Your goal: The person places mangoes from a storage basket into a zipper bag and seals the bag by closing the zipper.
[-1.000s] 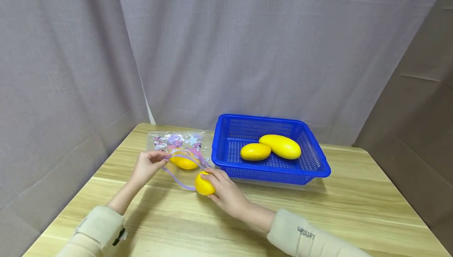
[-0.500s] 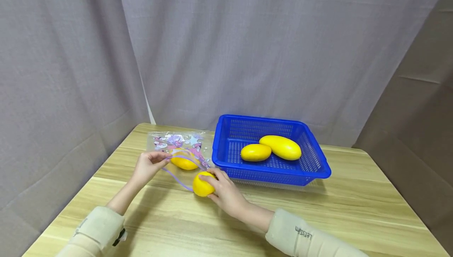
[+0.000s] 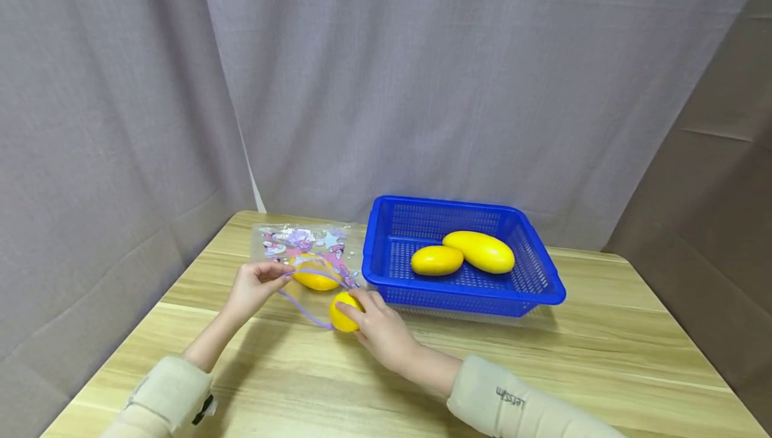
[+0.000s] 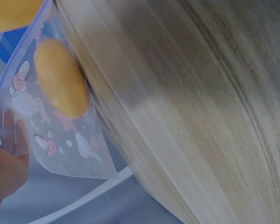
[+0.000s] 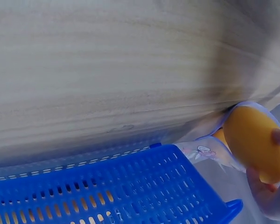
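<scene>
A clear zip bag (image 3: 274, 240) with pink and purple cartoon prints lies on the table, its purple-edged mouth spread apart. Inside it rests one yellow mango (image 3: 316, 277), also visible through the plastic in the left wrist view (image 4: 60, 77). My left hand (image 3: 256, 287) pinches the bag's rim between thumb and fingers at the left of the mouth. At the right of the mouth, my right hand (image 3: 386, 334) grips a second yellow mango (image 3: 344, 312), which the right wrist view shows at the bag's opening (image 5: 252, 135). Whether the right fingers also touch the rim is unclear.
A blue plastic basket (image 3: 458, 288) stands right of the bag, close to its edge. Two yellow mangoes lie in it, a smaller one (image 3: 437, 260) against a longer one (image 3: 482, 252). Grey curtains (image 3: 410, 90) hang behind and beside the wooden table (image 3: 543, 357).
The right hand with its mango has shifted slightly, first toward the table's front, then back toward the bag. The left hand stays at the rim almost unmoved.
</scene>
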A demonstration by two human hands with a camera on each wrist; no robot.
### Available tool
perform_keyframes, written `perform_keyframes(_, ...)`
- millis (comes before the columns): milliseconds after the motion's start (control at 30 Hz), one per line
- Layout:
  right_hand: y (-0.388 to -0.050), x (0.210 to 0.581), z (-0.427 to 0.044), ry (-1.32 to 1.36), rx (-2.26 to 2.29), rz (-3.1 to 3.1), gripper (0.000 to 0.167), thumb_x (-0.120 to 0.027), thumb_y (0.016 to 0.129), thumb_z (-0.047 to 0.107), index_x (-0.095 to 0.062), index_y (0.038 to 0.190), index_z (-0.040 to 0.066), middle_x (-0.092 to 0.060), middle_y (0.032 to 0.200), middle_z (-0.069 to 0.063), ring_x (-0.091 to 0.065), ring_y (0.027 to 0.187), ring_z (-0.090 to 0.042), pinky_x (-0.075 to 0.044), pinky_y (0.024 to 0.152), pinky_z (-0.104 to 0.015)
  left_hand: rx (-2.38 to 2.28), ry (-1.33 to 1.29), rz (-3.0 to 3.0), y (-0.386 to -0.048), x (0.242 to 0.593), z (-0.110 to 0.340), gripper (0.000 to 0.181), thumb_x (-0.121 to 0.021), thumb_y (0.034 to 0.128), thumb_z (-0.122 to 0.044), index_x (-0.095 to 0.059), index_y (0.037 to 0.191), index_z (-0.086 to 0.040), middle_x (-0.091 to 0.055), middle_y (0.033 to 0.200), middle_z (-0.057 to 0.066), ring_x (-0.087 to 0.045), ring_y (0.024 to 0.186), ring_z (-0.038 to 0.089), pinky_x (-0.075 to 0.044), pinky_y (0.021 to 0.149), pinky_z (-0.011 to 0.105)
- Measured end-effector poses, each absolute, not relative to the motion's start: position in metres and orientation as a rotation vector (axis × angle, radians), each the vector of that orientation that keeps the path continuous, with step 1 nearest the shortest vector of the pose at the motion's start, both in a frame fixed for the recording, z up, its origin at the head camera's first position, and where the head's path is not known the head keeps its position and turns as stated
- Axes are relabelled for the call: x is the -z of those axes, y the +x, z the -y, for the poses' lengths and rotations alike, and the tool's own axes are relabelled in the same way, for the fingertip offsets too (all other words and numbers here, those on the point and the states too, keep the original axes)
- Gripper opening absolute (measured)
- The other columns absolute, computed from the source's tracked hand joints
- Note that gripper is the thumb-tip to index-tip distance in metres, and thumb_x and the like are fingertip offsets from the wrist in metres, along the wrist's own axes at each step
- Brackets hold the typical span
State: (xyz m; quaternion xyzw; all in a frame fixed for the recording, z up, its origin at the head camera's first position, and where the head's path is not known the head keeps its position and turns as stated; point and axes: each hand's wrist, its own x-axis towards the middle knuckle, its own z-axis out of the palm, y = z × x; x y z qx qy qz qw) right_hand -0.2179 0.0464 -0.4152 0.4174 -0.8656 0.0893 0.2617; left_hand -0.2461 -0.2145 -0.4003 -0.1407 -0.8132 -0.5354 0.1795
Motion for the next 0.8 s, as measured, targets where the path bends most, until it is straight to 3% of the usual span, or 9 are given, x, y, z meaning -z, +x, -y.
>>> perform_keyframes(200, -0.22, 0.418, -0.042, 1.189, -0.041, 2.255, 0.051, -0.07, 0.078, 0.002, -0.059, 0.125, 0.019, -0.055, 0.126, -0.013, -0.057, 0.108, -0.028, -0.057, 0.081, -0.033, 1.499, -0.382, 2.323, -0.244, 0.4, 0.214, 0.014, -0.068, 0.0817, 0.003, -0.069, 0.094, 0.009, -0.069, 0.096, 0.026, -0.063, 0.076, -0.003, -0.053, 0.068, 0.012)
perform_keyframes(433, -0.224, 0.417, -0.036, 1.284, 0.056, 2.234, 0.056, -0.069, 0.082, 0.023, -0.051, 0.135, 0.022, -0.053, 0.131, -0.011, -0.055, 0.114, -0.027, -0.056, 0.086, -0.03, 1.503, -0.4, 2.314, -0.244, 0.402, 0.215, 0.015, -0.068, 0.0821, 0.002, -0.069, 0.095, 0.009, -0.069, 0.094, 0.028, -0.065, 0.077, 0.0, -0.053, 0.069, 0.012)
perform_keyframes(600, -0.226, 0.415, -0.032, 1.314, 0.104, 2.252, 0.057, -0.069, 0.082, 0.01, -0.051, 0.135, 0.02, -0.052, 0.134, -0.012, -0.053, 0.119, -0.03, -0.056, 0.086, -0.031, 1.49, -0.426, 2.295, -0.244, 0.402, 0.215, 0.014, -0.068, 0.0815, 0.003, -0.069, 0.093, 0.01, -0.07, 0.09, 0.026, -0.064, 0.075, -0.003, -0.053, 0.068, 0.011)
perform_keyframes(800, -0.233, 0.417, -0.028, 1.324, 0.194, 2.147, 0.053, -0.071, 0.079, 0.01, -0.056, 0.13, 0.018, -0.056, 0.131, -0.003, -0.053, 0.117, -0.022, -0.056, 0.083, -0.026, 1.491, -0.396, 2.312, -0.243, 0.402, 0.216, 0.014, -0.067, 0.0819, 0.003, -0.069, 0.094, 0.009, -0.069, 0.092, 0.028, -0.063, 0.075, -0.005, -0.053, 0.069, 0.011)
